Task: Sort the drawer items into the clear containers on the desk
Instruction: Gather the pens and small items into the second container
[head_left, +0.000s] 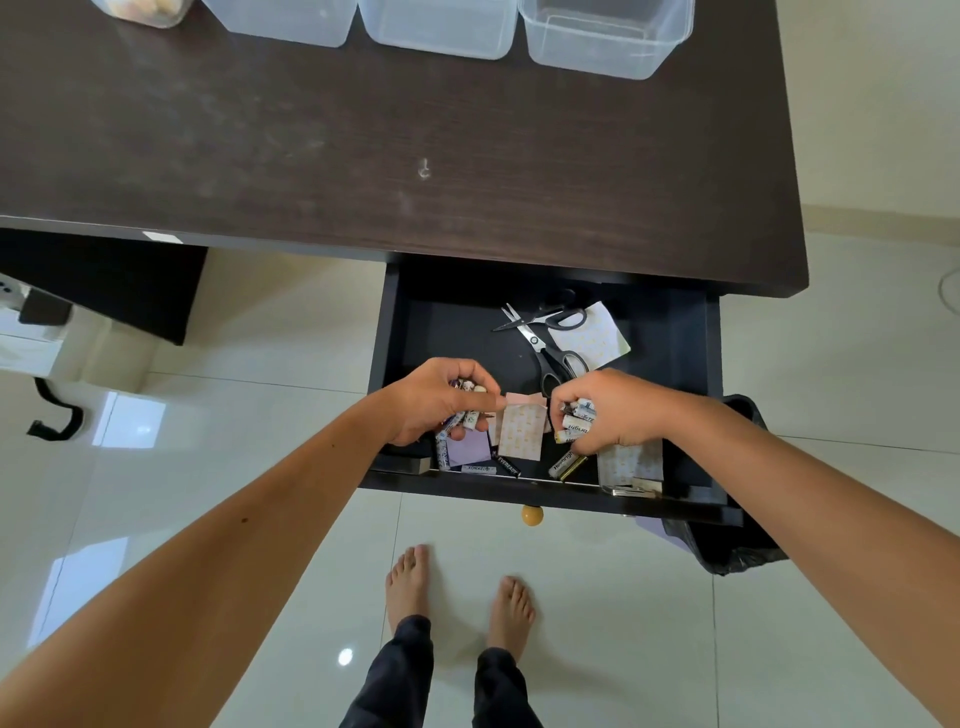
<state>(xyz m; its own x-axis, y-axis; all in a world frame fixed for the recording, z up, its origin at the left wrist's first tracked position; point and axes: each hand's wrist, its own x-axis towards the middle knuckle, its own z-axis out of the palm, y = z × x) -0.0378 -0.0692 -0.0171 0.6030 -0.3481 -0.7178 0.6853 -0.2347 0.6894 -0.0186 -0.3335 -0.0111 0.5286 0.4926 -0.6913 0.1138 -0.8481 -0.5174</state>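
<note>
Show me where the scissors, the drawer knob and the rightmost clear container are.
scissors (535, 340): head view, on the pivot where the blades cross.
drawer knob (532, 515): head view, on its round yellow face.
rightmost clear container (605, 57): head view, on its near wall.

1. There is a single view, from a wide-angle camera worn on the person's head.
2. It looks forward and steeply down, almost straight over the open drawer (545, 364) and the person's bare feet (457, 597) on the floor.
3. The near edge of the counter (363, 156) crosses mid-frame; its far part, with the clear containers (441, 26), is cut off by the top edge.
4. Both forearms enter from the bottom corners, close to the lens.
5. Straight lines bow toward the frame edges.
</note>
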